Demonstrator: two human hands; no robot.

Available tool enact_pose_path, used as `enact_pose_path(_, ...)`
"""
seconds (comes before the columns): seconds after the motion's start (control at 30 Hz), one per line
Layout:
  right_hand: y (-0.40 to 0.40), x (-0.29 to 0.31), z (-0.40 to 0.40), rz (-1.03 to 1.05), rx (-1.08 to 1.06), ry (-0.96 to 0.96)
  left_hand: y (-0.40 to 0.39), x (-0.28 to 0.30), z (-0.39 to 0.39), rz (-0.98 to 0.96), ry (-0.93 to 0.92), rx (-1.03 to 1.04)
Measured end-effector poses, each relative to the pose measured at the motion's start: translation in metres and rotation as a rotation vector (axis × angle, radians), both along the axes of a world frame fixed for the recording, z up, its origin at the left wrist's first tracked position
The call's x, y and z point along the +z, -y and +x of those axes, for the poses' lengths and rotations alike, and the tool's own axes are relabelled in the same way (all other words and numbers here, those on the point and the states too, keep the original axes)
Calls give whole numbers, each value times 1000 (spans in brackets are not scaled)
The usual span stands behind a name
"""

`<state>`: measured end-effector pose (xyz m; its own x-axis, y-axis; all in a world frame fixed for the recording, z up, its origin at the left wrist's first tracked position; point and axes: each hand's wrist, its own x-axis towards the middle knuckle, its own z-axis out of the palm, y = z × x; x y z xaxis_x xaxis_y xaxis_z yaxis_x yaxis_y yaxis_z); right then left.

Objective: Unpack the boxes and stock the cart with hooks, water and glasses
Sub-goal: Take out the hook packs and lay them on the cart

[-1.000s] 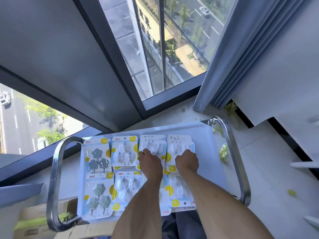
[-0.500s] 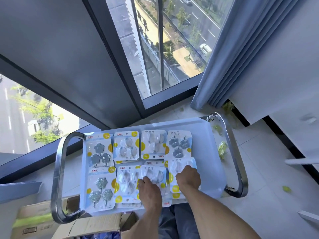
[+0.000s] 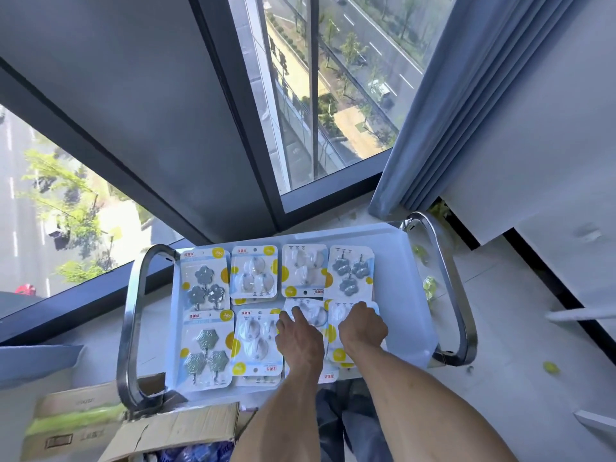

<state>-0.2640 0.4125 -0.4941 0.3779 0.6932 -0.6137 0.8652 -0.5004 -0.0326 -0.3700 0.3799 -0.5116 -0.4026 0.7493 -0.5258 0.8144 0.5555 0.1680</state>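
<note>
Both hands have slid two clear hook packs from the far row to the near row. Left hand (image 3: 300,335): fingers (image 3: 295,313) loosely spread, pressing flat on one glossy blister pack (image 3: 311,313). Right hand (image 3: 361,325): fingers curled over the neighbouring pack (image 3: 340,353); grip unclear. Eight carded packs in two rows on the white tray (image 3: 406,295), chrome loop handles (image 3: 133,328) either end. Torn cardboard box (image 3: 173,431) below.

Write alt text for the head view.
Both hands, left hand and right hand, rest on clear hook packs in the near row of a white cart tray holding eight hook packs, beside a high window.
</note>
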Motion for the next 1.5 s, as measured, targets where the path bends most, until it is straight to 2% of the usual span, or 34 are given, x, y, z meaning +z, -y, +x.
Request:
enact_pose_path(0.2,7,35,-5,97,242,60,4,34,-12,96,-78,-99)
enact_pose_path(0.37,35,55,-6,173,374,91,33,53,-26,151,-122,-84)
enact_pose_path(0.6,108,90,-18,189,433,9,116,92,-27,167,-95,6)
enact_pose_path(0.8,173,92,-64,118,522,-54,198,101,-54,145,-28,140)
enact_pose_path(1.17,312,56,-224,-7,809,-107,371,79,-213,67,-76,471)
enact_pose_path(1.33,393,30,-307,-102,819,-127,464,48,-307,-8,-69,592)
enact_pose_path(1.5,445,-20,-381,-140,754,-131,522,-9,-406,-90,-15,532)
